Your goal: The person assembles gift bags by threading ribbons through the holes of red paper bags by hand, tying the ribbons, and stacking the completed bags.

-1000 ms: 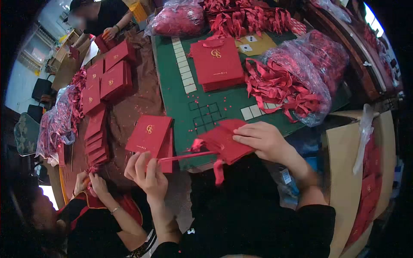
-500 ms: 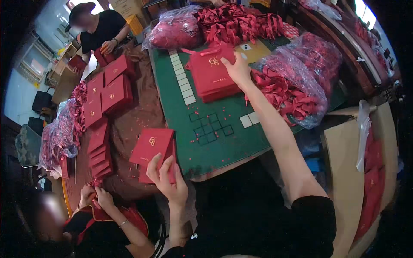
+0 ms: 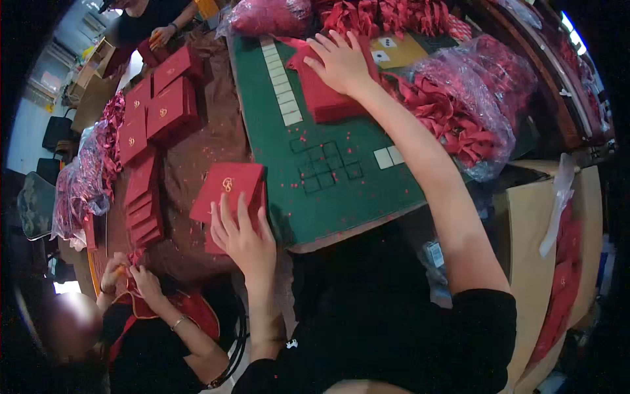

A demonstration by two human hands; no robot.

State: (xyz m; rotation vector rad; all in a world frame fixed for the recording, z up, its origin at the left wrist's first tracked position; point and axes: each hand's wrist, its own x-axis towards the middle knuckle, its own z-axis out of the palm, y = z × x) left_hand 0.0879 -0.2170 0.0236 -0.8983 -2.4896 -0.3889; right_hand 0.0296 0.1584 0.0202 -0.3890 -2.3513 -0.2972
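My right hand [image 3: 342, 64] lies with spread fingers on the upper part of a stack of flat red gift bags [image 3: 325, 102] on the green mat, covering most of the top one's print. A pink-red ribbon pokes out at that stack's upper left. Nearer to me, my left hand [image 3: 248, 246] is open, fingers stretched and apart, over the lower right of a smaller red pile [image 3: 241, 176] with a gold logo. This pile sits on the brown cloth, beside the mat's left edge.
Clear plastic bags of red ribbons [image 3: 459, 125] sit at the right, with more ribbons [image 3: 387, 18] behind. Stacked red bags [image 3: 172, 111] stand on the brown cloth [image 3: 220, 118]. Two people work at the left, one handling ribbon [image 3: 136, 257]. A cardboard box [image 3: 535, 256] stands at right.
My right hand has gone from gripping the stack's right edge to lying spread on it. My left fingers have straightened and spread over the smaller pile. The view has shifted slightly.
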